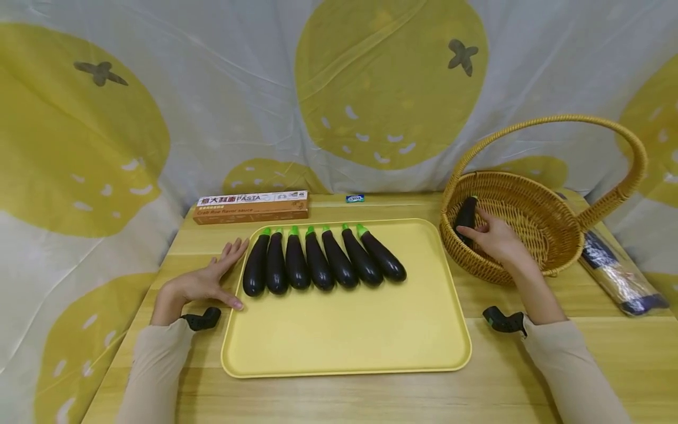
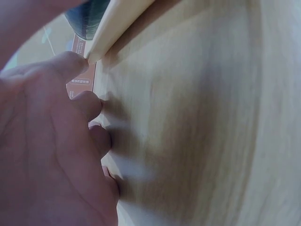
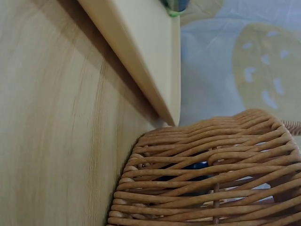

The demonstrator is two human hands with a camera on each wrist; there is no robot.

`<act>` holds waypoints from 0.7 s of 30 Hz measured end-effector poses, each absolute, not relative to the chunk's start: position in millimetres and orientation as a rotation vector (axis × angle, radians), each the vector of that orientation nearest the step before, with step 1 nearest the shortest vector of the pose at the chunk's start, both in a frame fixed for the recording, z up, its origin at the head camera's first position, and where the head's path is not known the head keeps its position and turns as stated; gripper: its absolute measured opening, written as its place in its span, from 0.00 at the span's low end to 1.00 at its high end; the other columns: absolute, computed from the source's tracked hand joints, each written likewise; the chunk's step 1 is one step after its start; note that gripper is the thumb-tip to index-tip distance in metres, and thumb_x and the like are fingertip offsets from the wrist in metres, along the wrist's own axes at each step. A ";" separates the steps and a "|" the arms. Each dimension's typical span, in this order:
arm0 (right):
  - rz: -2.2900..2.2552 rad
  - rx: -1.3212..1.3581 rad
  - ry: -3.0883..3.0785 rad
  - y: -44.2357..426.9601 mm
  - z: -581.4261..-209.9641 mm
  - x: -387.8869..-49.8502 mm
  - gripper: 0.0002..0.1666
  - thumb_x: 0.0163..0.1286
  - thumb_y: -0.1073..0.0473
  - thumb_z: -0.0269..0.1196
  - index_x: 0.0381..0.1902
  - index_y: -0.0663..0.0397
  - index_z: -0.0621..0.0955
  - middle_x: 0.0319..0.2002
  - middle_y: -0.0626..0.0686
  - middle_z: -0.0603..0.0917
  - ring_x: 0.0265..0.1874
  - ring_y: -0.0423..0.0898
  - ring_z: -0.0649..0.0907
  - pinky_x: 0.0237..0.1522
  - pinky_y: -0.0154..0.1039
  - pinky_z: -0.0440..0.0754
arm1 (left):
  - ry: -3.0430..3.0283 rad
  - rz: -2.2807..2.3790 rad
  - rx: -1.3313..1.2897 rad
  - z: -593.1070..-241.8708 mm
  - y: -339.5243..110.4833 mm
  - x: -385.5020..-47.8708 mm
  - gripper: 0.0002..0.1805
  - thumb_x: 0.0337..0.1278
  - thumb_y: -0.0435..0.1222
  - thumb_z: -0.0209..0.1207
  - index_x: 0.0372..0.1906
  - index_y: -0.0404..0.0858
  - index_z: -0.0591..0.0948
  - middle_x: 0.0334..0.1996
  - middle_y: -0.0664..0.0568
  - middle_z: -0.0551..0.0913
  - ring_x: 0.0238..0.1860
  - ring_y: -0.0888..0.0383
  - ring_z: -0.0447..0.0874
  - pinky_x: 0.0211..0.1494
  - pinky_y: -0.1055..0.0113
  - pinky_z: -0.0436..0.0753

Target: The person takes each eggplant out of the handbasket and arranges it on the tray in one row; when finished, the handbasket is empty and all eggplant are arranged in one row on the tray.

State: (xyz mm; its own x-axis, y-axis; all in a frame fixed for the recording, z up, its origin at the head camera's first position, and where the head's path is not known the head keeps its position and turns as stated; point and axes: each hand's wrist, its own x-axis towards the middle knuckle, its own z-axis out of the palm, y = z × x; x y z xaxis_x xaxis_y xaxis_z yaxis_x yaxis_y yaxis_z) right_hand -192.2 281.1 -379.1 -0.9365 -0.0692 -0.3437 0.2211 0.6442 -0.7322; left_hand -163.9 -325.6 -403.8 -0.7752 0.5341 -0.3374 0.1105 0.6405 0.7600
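Observation:
Inside the wicker basket [image 1: 471,262] on the right, my right hand [image 1: 498,238] pinches a dark eggplant [image 1: 467,215] between thumb and fingers. The right wrist view shows the basket's woven side [image 3: 202,136], with something dark showing through the gaps; the hand itself is hidden there. Several eggplants [image 1: 318,259] lie side by side on the yellow tray [image 1: 344,335], green stems toward the back. Spread out at the tray's left edge, my left hand [image 1: 209,280] has its thumb over the rim and the other fingers on the table beside it.
A pasta box [image 1: 251,207] lies behind the tray at the left. Near the back edge sits a small blue packet [image 1: 355,198]. Right of the basket is a long clear package [image 1: 617,274]. The basket's tall handle [image 1: 551,119] arches above it. A patterned curtain hangs behind.

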 end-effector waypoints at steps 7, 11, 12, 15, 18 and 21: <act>-1.168 0.098 2.518 283.2 -381.6 -196.8 0.53 0.82 0.41 0.52 0.83 0.61 0.37 0.56 0.75 0.80 0.46 0.59 0.84 0.48 0.53 0.83 | 2.308 1.023 0.508 -403.5 -323.6 -164.7 0.77 0.42 0.39 0.81 0.84 0.38 0.33 0.80 0.34 0.17 0.77 0.31 0.06 0.72 0.25 0.17; -1.156 0.117 2.471 285.6 -378.8 -196.5 0.51 0.83 0.43 0.50 0.83 0.57 0.35 0.81 0.75 0.41 0.75 0.75 0.61 0.71 0.71 0.66 | 2.313 1.022 0.518 -404.1 -324.1 -164.5 0.76 0.43 0.40 0.81 0.84 0.38 0.33 0.81 0.34 0.18 0.78 0.31 0.06 0.72 0.25 0.17; -1.150 0.123 2.467 286.7 -378.3 -196.2 0.51 0.83 0.43 0.51 0.84 0.55 0.35 0.81 0.75 0.43 0.66 0.72 0.73 0.67 0.70 0.70 | 2.314 1.023 0.519 -404.6 -324.2 -164.2 0.76 0.43 0.40 0.81 0.84 0.38 0.33 0.81 0.34 0.18 0.78 0.31 0.07 0.73 0.25 0.17; -1.136 0.105 2.461 290.7 -376.4 -194.3 0.49 0.83 0.47 0.51 0.84 0.55 0.36 0.80 0.77 0.46 0.38 0.61 0.83 0.54 0.61 0.78 | 2.320 1.018 0.516 -405.5 -324.9 -163.6 0.76 0.43 0.40 0.81 0.84 0.38 0.33 0.81 0.35 0.18 0.78 0.32 0.07 0.73 0.25 0.18; -1.102 0.089 2.461 296.7 -374.1 -191.4 0.49 0.82 0.49 0.53 0.84 0.56 0.38 0.79 0.78 0.46 0.54 0.67 0.81 0.58 0.65 0.77 | 2.318 1.020 0.511 -405.8 -325.6 -163.3 0.76 0.43 0.40 0.81 0.84 0.38 0.33 0.81 0.35 0.18 0.78 0.32 0.06 0.73 0.25 0.17; -1.063 0.074 2.466 304.7 -372.4 -189.1 0.49 0.81 0.51 0.54 0.84 0.58 0.40 0.80 0.78 0.40 0.77 0.78 0.52 0.68 0.71 0.66 | 2.319 1.024 0.507 -406.2 -326.1 -163.2 0.76 0.43 0.40 0.81 0.84 0.39 0.33 0.81 0.35 0.18 0.78 0.32 0.07 0.73 0.26 0.18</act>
